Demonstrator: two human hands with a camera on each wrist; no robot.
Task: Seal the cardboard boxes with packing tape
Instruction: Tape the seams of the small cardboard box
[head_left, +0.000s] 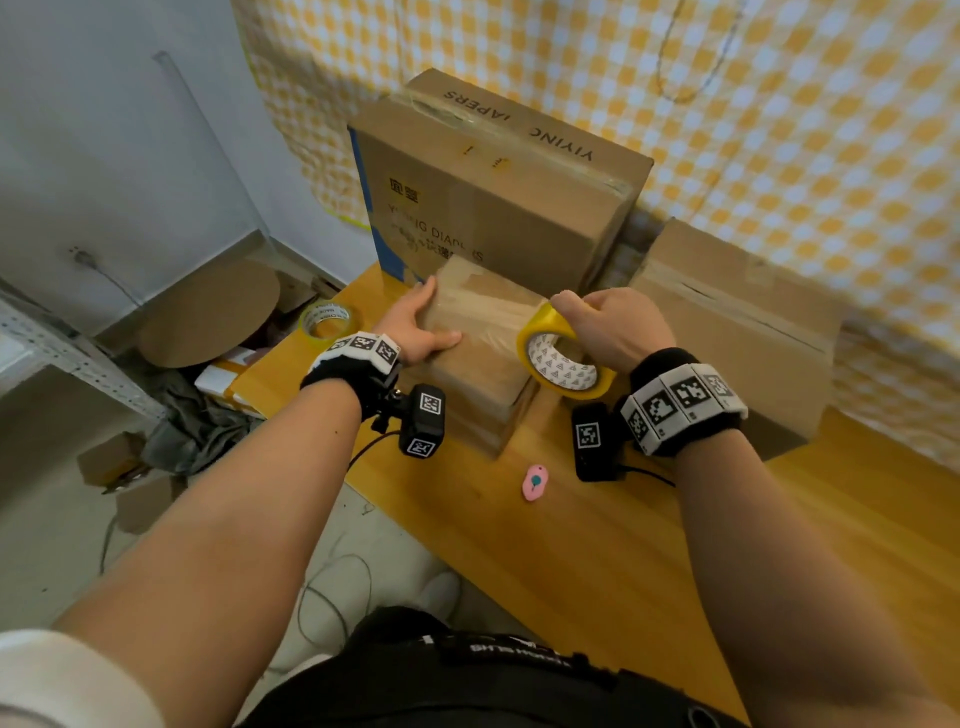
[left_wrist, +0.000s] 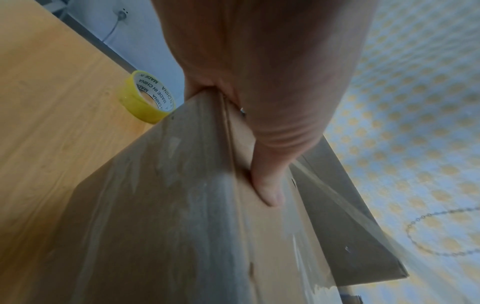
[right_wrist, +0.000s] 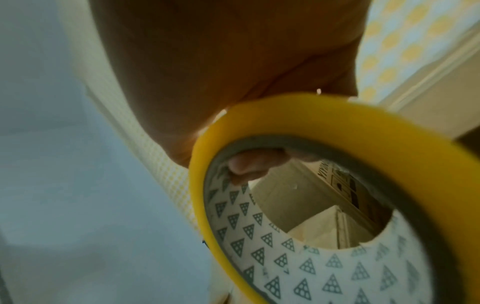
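A small cardboard box sits on the wooden table in front of me. My left hand holds its left top edge, thumb lying on the top face and fingers down the side. My right hand grips a yellow tape roll at the box's right edge, a fingertip hooked inside the patterned core. A clear strip of tape stretches from the roll across the top of the box.
A tall printed diaper box stands right behind, and a plain box at the right. A second tape roll lies at the table's left corner. A small pink cutter lies in front of the box. Checked cloth hangs behind.
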